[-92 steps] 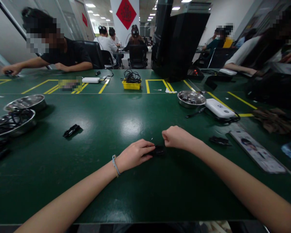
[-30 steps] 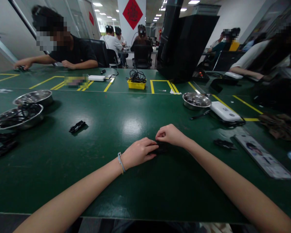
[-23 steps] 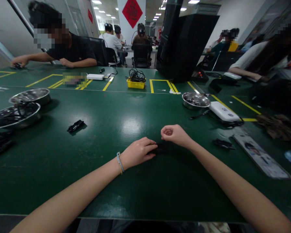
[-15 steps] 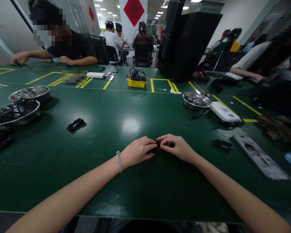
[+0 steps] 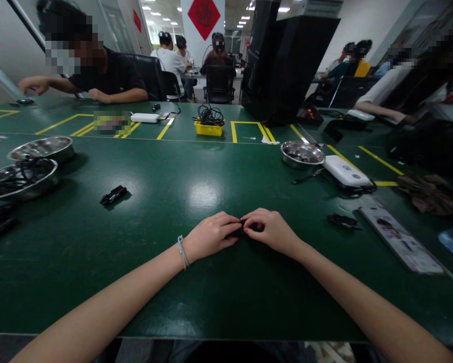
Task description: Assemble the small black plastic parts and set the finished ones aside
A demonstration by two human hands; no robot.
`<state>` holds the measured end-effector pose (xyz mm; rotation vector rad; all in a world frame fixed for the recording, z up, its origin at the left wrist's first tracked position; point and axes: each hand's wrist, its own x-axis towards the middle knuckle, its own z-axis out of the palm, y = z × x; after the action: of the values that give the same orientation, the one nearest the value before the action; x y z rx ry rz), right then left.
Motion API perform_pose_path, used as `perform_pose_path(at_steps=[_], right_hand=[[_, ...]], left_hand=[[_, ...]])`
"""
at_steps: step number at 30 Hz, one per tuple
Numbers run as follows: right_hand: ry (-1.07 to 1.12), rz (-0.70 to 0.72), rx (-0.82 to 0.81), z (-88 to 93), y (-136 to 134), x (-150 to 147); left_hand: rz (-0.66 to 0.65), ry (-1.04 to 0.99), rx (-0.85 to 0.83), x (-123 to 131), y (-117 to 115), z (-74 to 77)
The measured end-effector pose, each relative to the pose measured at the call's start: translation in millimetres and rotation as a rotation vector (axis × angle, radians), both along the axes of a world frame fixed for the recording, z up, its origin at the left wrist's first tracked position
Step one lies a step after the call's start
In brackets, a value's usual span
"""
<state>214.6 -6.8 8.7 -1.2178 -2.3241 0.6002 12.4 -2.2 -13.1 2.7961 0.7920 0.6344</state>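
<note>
My left hand (image 5: 212, 233) is closed on a small black piece (image 5: 237, 233) low over the green table (image 5: 166, 292). Most of that piece is hidden by my fingers, and its kind cannot be made out. My right hand (image 5: 271, 231) meets it from the other side, thumb and forefinger pinched at the piece's right end. What sits in this pinch, if anything, is too small to name. A black plastic part (image 5: 113, 195) lies apart on the left, and another dark part (image 5: 343, 221) lies to the right of my right hand.
Two steel bowls, one with black cables (image 5: 25, 176) and one behind it (image 5: 41, 147), stand left. A steel bowl (image 5: 302, 155), a white power bank-like box (image 5: 345, 170) and a phone (image 5: 400, 239) lie right. A yellow tray (image 5: 209, 129) of cables stands farther back. Co-workers sit around.
My right thumb and forefinger have drawn closer together at the black piece. My left hand keeps its grip. The whole view has shifted slightly.
</note>
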Motion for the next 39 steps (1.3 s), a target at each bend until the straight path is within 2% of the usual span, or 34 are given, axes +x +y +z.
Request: perform_pose_path(at_steps=[4, 14, 20, 25, 31, 34, 36, 39], right_hand=[[-0.061, -0.032, 0.118, 0.1, -7, -2], [-0.106, 0.095, 0.291, -10.7, -5, 9], [-0.044, 0.115, 0.396, -21.4, 5, -8], [-0.005, 0.177, 0.433, -29.8, 19, -55], [-0.039, 0.329, 0.400, -33.5, 42, -151], [-0.035, 0.357, 0.409, -32.5, 46, -189], [-0.012, 0.354, 0.412, -30.2, 45, -199], [0.028, 0.346, 0.398, -25.9, 40, -188]], left_hand=[[0.002, 0.007, 0.022, 0, 0, 0.3], [-0.001, 0.034, 0.070, -3, 2, -1.8], [0.015, 0.055, 0.138, -20, 8, 0.1], [0.139, 0.086, 0.188, -66, 2, 3.5], [0.387, 0.100, 0.210, -145, -16, 6.2], [0.505, 0.161, 0.207, -182, -24, 7.0], [0.574, 0.208, 0.220, -202, -27, 8.2], [0.689, 0.289, 0.242, -221, -28, 11.9]])
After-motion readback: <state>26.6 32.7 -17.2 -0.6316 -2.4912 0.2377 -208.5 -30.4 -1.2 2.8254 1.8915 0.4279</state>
